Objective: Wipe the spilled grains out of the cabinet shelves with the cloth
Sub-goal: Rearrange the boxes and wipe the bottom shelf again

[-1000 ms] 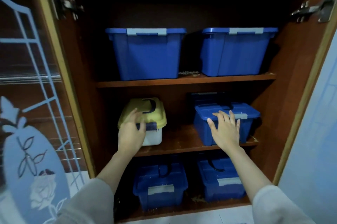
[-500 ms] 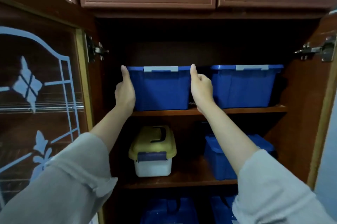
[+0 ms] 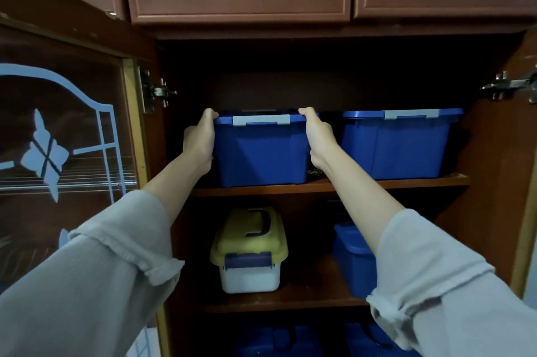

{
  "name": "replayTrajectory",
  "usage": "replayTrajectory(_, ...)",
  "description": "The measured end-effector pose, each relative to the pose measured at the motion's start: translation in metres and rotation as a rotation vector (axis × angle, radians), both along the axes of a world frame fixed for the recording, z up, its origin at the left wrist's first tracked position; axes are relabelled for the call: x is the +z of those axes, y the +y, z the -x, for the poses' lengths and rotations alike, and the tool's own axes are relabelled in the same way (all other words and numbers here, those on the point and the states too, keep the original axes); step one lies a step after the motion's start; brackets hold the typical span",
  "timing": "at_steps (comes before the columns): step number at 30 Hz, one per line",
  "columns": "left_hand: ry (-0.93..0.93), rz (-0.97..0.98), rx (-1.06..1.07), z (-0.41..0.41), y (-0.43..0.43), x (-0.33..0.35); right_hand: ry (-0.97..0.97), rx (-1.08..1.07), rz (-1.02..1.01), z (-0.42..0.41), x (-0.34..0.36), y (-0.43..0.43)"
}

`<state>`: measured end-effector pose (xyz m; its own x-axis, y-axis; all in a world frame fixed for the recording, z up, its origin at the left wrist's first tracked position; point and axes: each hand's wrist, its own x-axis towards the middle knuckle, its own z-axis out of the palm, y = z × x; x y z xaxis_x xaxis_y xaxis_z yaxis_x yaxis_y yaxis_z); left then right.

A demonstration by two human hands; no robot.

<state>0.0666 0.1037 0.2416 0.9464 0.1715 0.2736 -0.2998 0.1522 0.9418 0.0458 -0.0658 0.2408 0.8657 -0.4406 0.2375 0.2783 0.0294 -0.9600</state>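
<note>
Both left hand (image 3: 199, 141) and right hand (image 3: 318, 138) grip the blue bin (image 3: 261, 156) (latch (image 3: 261, 120) facing outward); fingers curled round its rim.

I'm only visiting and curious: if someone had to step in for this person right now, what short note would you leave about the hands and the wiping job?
Left hand: grips the left end of the left blue bin.
Right hand: grips its right end.
The bin appears to rest on the top shelf, beside the right blue bin.
Some grains lie on that shelf between the two bins.
No cloth is in view.
Done: cabinet doors open.
Left: clear the bins and wipe the shelves.
</note>
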Motion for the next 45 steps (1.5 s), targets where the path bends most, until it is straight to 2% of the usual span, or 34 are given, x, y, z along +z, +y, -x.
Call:
replayTrajectory(7, -0.066, 0.118, 0.042, 0.023, 0.001, -0.009, -0.1, 0.03, -0.003, 0.035, 0.0, -0.008)
replayTrajectory(12, -0.119, 0.157, 0.068, 0.062, -0.003, -0.02, -0.177, 0.005, -0.134, 0.068, -0.002, -0.025)
replayTrajectory(14, -0.147, 0.154, 0.083, 0.079, -0.002, -0.028, -0.158, -0.015, -0.116, 0.076, -0.002, -0.033)
replayTrajectory(19, -0.186, 0.129, 0.078, 0.121, 0.0, -0.05, -0.006, -0.06, 0.103, 0.099, -0.005, -0.041)
replayTrajectory(24, -0.226, 0.169, -0.067, 0.163, 0.008, -0.083, 0.08, -0.218, 0.239, 0.126, -0.021, -0.06)
replayTrajectory(26, -0.208, 0.174, -0.116, 0.168, 0.016, -0.092, 0.089, -0.217, 0.272, 0.145, -0.036, -0.064)
replayTrajectory(30, -0.048, -0.081, -0.197, 0.154, 0.025, -0.103, 0.072, -0.138, 0.263, 0.18, -0.078, -0.062)
replayTrajectory(34, 0.047, -0.219, -0.185, 0.146, 0.015, -0.131, 0.127, -0.094, 0.275, 0.198, -0.131, -0.059)
replayTrajectory(41, 0.172, -0.527, -0.15, 0.137, 0.006, -0.244, 0.339, -0.103, 0.213, 0.195, -0.239, -0.058)
replayTrajectory(45, 0.205, -0.681, -0.127, 0.141, 0.014, -0.305, 0.495, -0.092, 0.244, 0.187, -0.306, -0.047)
